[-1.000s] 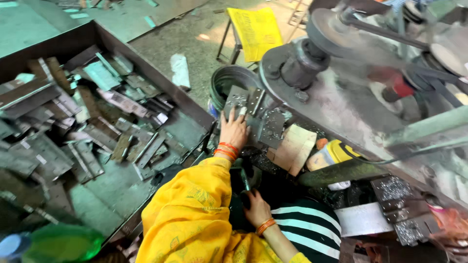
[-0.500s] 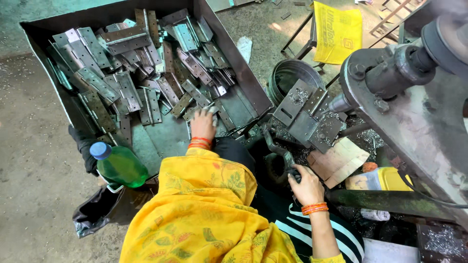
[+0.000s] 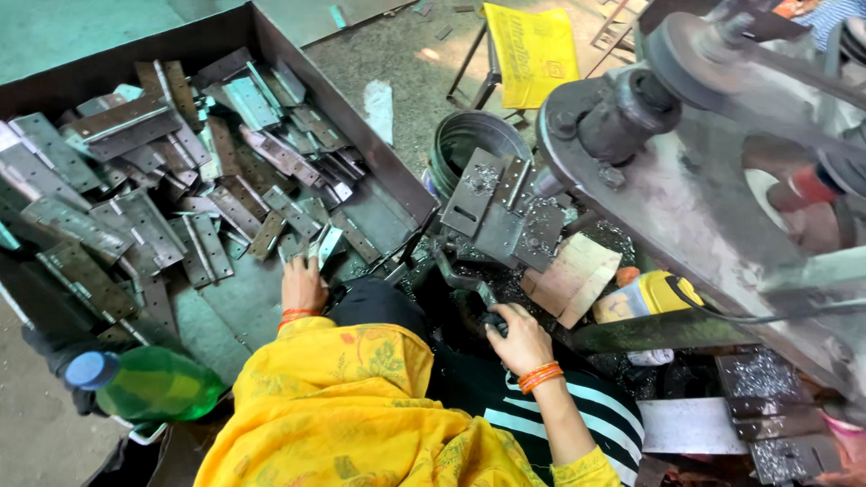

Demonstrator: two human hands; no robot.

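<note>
My left hand reaches into the dark metal bin and closes on a grey metal hinge at the near edge of the pile. Several more flat hinges fill the bin. My right hand, with orange bangles at the wrist, grips the dark lever at the front of the press machine. Steel plates form the machine's work bed, just above that hand. My yellow sleeve and shawl cover the lower middle of the view.
A green plastic bottle with a blue cap lies at lower left. A round metal bucket stands behind the bed. A yellow can and a cardboard piece sit by the machine. A yellow-draped stool stands beyond.
My left hand left the machine's plates, swung left into the bin and now closes on a hinge. My right hand stayed low by the lever. The view shifted left, then back.
</note>
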